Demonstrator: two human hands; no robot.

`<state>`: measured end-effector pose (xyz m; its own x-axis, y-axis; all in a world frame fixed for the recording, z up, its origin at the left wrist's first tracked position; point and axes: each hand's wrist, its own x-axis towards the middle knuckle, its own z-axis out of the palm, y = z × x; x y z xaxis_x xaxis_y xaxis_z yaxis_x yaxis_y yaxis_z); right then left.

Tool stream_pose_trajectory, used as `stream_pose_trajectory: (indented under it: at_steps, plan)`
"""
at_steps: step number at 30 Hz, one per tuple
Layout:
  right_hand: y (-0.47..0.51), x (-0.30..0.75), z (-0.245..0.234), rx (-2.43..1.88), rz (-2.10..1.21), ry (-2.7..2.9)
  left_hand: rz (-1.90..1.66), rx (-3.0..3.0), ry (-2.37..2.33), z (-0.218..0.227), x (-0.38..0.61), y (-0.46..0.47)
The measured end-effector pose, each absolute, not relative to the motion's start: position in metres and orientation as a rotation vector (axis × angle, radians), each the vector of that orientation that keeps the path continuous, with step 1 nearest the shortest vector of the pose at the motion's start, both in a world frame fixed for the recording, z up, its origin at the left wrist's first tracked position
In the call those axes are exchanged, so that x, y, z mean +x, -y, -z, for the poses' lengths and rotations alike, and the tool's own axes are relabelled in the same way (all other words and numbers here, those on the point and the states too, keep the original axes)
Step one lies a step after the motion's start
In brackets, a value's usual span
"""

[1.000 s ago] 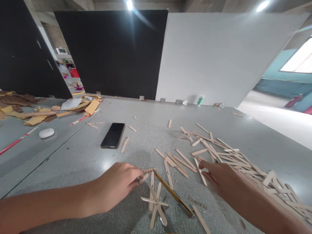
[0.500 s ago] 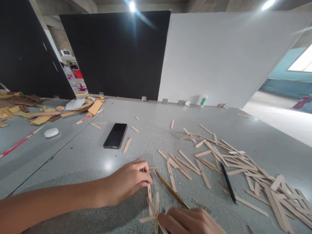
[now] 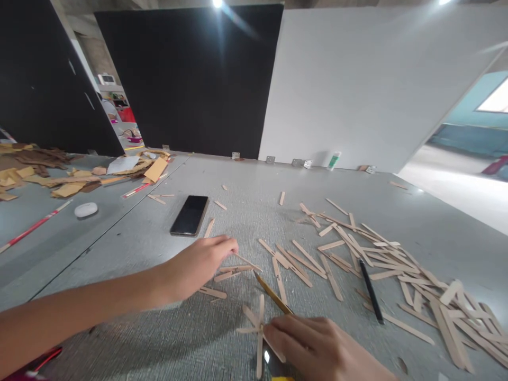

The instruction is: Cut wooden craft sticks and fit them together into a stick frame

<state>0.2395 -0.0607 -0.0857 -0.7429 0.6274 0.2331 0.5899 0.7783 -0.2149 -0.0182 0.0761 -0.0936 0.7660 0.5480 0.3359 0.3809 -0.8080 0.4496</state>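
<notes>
My left hand is closed in a pinch on the end of a thin wooden craft stick, which points right. Several flat craft sticks lie just beneath it. At the lower centre, the fingertips of my right hand are closed on a few craft sticks crossed in a star. From under that hand a slender, pointed gold-yellow tool sticks out; its kind is unclear. Below the fingers, a shiny dark piece with a yellow part is half hidden.
A heap of craft sticks spreads to the right, with a black pen on it. A phone and white earbud case lie left. Cardboard scraps are far left. A glue stick stands by the white panel.
My left hand has moved up and left, away from the crossed sticks, uncovering several sticks on the table. My right hand and the crossed sticks have shifted slightly up and right.
</notes>
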Motion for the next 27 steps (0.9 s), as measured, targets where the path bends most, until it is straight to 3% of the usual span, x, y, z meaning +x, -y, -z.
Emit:
stream_pose_trajectory:
  at_steps: [8, 10, 13, 16, 21, 27]
  plan:
    - [0.058, 0.244, 0.085, -1.057, -0.159, 2.407, -0.701, 2.465, -0.586, 0.063, -0.019, -0.070]
    - [0.062, 0.237, 0.082, -1.263, -0.524, 2.101, -0.722, 2.421, -0.489, 0.059, -0.016, -0.062]
    - [0.067, 0.221, 0.079, -1.329, -1.329, 1.510, -0.760, 2.321, -0.307, 0.055, -0.012, -0.046]
    - [0.068, 0.209, 0.079, -1.216, -1.732, 1.174, -0.759, 2.238, -0.246, 0.056, -0.007, -0.033]
    - [0.063, 0.201, 0.074, -1.269, -1.767, 1.072, -0.652, 1.470, -0.496, 0.065, 0.004, -0.021]
    - [0.064, 0.193, 0.076, -1.375, -1.690, 1.121, -0.570, 1.300, -0.513, 0.073, 0.011, -0.017]
